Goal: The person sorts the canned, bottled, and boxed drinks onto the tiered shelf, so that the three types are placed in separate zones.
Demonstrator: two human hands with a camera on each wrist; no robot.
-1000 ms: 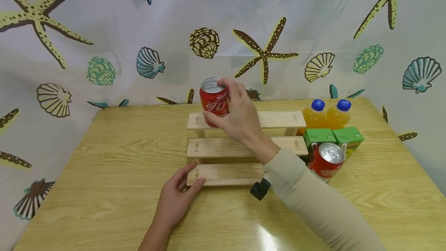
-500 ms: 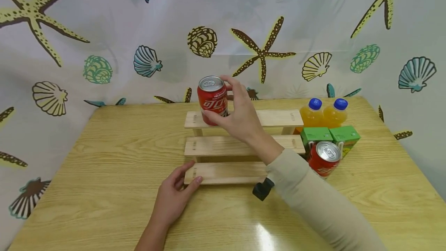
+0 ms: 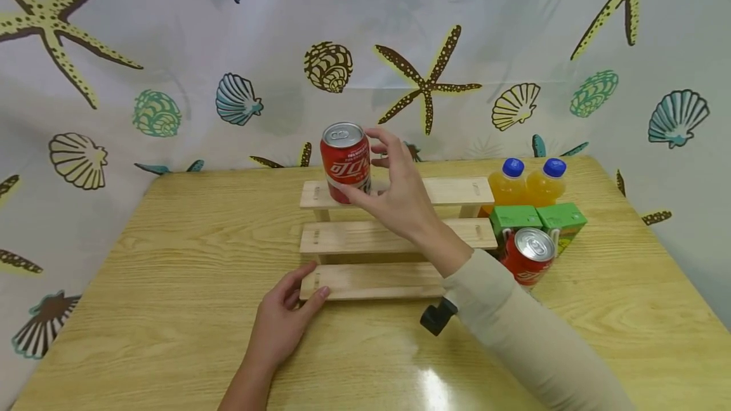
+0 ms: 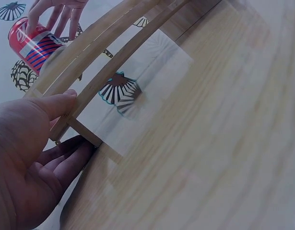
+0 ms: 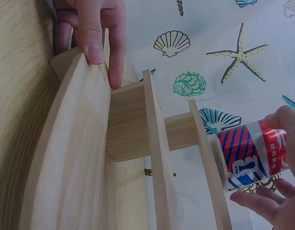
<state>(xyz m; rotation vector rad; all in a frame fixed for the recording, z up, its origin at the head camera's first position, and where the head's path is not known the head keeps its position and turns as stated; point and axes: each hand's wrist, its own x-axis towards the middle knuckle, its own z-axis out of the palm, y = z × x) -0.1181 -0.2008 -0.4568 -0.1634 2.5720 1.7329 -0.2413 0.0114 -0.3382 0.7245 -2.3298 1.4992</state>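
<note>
A red soda can (image 3: 346, 163) stands upright at the left end of the top step of a three-step wooden rack (image 3: 365, 280). My right hand (image 3: 402, 195) is just right of the can, fingers spread and apart from it in the head view. Its thumb lies before the can's lower front; whether it touches, I cannot tell. My left hand (image 3: 282, 316) grips the left end of the bottom step, thumb on the front edge, fingers round the end. In the left wrist view, the left hand (image 4: 27, 148) has its fingers low by the rack's side support.
Right of the rack stand a second red soda can (image 3: 530, 255), green drink cartons (image 3: 515, 215) and orange juice bottles (image 3: 545, 186) with blue caps. A curtain (image 3: 274, 18) printed with shells and starfish hangs behind the wooden table (image 3: 188, 284).
My right hand's fingers have come off the can and moved slightly right, leaving the can standing on the top step. The left hand keeps its grip on the rack.
</note>
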